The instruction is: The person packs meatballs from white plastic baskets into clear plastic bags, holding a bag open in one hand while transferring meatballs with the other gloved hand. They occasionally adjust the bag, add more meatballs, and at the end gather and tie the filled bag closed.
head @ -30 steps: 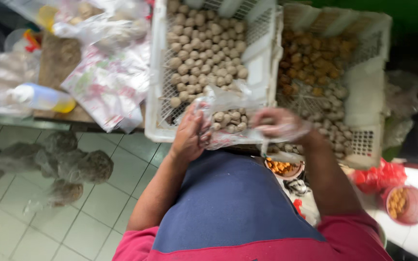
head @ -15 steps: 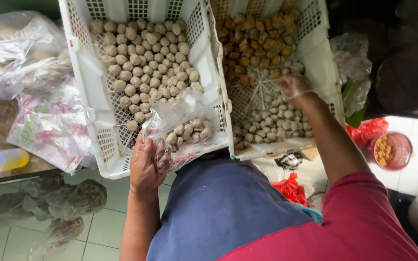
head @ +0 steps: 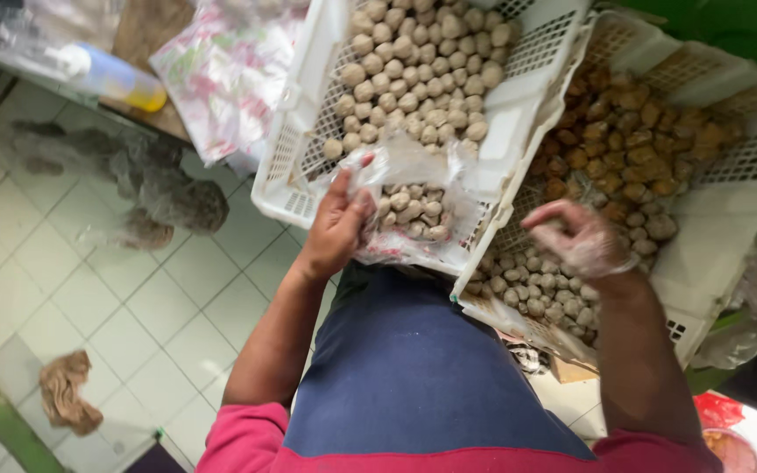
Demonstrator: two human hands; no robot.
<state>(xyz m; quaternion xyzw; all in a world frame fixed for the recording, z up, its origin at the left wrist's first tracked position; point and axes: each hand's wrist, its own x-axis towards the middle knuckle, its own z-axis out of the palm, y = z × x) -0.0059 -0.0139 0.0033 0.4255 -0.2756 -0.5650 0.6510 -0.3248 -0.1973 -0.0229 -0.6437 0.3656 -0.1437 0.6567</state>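
Left hand is wrapped round the edge of a clear plastic bag, fingers curled shut on the film, holding the mouth up w/ a heap of pale round balls already inside. Right hand has a thin clear glove on and is half-closed, fingers cupped; looks like it's got a few balls pinched in there but tbh it's too blurry to say for sure.

Biggest stuff first: two white plastic crates side by side. Left crate is full of the pale balls, and the bag rests on its near rim. Right crate has brown fried pieces at the far end and more pale balls at the near end, right under the gloved hand. White tiled floor below, a printed pink-and-white bag and a bottle w/ yellow bottom on the bench to the left, brown rag down on the tiles.

Imo the way to do this bit well: keep the bag mouth held wide and tilted toward the gloved hand so nothing bounces off the rim, and leave the bag's weight sitting on the crate edge, not hanging off the fingers. Small handfuls, drop low.

Bag sits just right of the left hand, touching it; the gloved hand is off to the bag's right, apart from it, w/ the crate wall between them.
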